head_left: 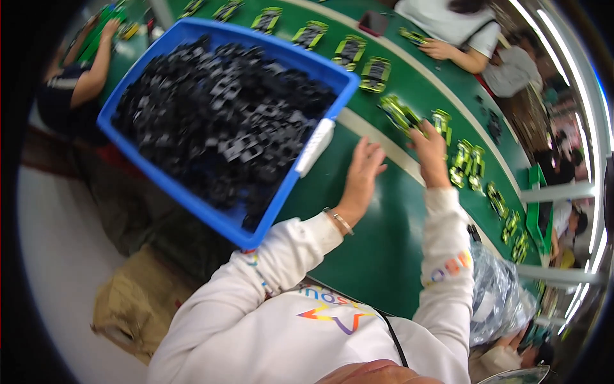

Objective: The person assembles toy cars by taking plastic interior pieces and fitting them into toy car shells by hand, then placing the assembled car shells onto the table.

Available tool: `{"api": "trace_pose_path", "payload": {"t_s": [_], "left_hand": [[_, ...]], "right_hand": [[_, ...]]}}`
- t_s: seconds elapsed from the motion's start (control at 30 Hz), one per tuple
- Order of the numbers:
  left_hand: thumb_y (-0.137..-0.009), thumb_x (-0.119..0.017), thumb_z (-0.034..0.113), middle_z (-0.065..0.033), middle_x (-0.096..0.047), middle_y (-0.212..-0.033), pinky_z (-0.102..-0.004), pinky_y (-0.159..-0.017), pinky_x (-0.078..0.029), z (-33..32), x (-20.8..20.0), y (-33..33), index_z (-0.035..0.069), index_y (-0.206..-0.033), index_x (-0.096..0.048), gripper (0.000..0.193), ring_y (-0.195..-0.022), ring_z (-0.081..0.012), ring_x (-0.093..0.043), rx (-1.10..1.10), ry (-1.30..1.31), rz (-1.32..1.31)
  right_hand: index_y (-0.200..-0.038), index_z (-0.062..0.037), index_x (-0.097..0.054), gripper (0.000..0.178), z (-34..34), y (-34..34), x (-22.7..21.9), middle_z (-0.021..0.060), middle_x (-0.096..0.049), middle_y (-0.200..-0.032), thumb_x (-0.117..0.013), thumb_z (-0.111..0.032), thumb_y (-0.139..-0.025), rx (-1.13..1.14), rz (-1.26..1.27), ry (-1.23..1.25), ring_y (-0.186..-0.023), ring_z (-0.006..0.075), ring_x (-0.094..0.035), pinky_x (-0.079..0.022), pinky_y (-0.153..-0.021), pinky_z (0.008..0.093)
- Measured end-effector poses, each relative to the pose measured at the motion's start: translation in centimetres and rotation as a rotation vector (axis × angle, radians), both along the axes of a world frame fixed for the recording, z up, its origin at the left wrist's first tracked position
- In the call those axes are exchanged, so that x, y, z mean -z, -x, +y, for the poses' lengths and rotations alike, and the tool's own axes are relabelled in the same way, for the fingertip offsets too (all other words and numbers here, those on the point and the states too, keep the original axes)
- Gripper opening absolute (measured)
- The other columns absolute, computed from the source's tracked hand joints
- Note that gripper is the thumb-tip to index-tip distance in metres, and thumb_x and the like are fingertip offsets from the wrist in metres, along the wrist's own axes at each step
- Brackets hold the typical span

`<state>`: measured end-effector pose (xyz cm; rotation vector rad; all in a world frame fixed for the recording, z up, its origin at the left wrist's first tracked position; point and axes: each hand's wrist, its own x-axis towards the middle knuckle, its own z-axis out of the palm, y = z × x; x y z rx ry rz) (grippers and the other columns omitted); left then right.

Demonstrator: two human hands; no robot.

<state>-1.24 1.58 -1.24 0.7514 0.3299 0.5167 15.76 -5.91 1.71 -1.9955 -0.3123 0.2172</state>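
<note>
The right hand (432, 153) seems, through blur, to pinch a green toy car (398, 114); the left hand (362, 178), loosely spread, hovers over the bench (390, 243)

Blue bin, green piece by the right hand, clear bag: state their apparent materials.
The blue bin looks like satin plastic: smooth, evenly coloured rim. The green piece: probably glossy plastic, given its highlights, though blurred. The clear bag: seemingly shiny plastic film, see-through and crinkled.
</note>
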Motion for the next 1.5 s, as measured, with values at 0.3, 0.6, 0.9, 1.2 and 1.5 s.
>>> {"api": "trace_pose_path", "payload": {"t_s": [0.3,0.6,0.9,1.2,1.5], "left_hand": [[-0.103,-0.048,0.045,-0.0048,-0.060,-0.111,-0.0286,-0.084,-0.048,0.5,-0.5,0.1,0.010,-0.126,-0.048,0.042,-0.099,-0.0147,-0.060,0.115,0.337,-0.152],[-0.104,-0.044,0.036,-0.0040,-0.057,-0.124,-0.0315,-0.098,-0.042,0.1,-2.9,2.6,0.005,-0.137,-0.044,0.046,-0.114,-0.0130,-0.053,0.131,0.352,-0.066],[-0.104,-0.044,0.036,-0.0067,-0.049,-0.137,-0.0325,-0.107,-0.038,-1.5,4.2,0.7,0.007,-0.143,-0.038,0.048,-0.126,-0.0167,-0.047,0.333,0.208,-0.284],[-0.106,-0.042,0.038,-0.0021,-0.063,-0.109,-0.0308,-0.086,-0.050,-0.1,1.3,-0.2,0.011,-0.121,-0.055,0.034,-0.100,-0.0118,-0.061,0.242,0.504,-0.223],[-0.107,-0.031,0.043,-0.0134,-0.067,-0.108,-0.0357,-0.084,-0.056,-0.1,0.4,-0.2,0.003,-0.121,-0.054,0.049,-0.096,-0.0239,-0.067,0.388,0.440,-0.145]], "right_hand": [[-0.129,-0.0020,-0.060,0.045,-3.8,11.9,-7.7,0.0109,-0.062,-0.123,-0.072,-0.016,-0.088,-0.531,-0.462,0.454,-0.115,0.0231,-0.058,-0.042,-0.102,0.0361],[-0.112,-0.0025,-0.067,0.037,15.3,14.4,-9.0,0.0143,-0.067,-0.107,-0.074,-0.025,-0.083,-0.815,-0.452,0.329,-0.094,0.0313,-0.065,-0.051,-0.082,0.0381],[-0.116,-0.0035,-0.068,0.039,20.8,14.0,-6.1,0.0133,-0.066,-0.108,-0.073,-0.021,-0.082,-0.918,-0.677,0.579,-0.093,0.0342,-0.065,-0.052,-0.084,0.0414],[-0.101,-0.0008,-0.068,0.020,10.7,12.8,-9.9,0.0061,-0.066,-0.089,-0.065,0.006,-0.083,-0.592,-0.367,-0.164,-0.083,0.0144,-0.063,-0.050,-0.076,0.0283],[-0.101,-0.0006,-0.067,0.037,-5.5,12.9,-4.3,0.0071,-0.063,-0.105,-0.059,0.022,-0.074,-0.184,-0.458,-0.261,-0.094,0.0138,-0.064,-0.052,-0.081,0.0237]]}}
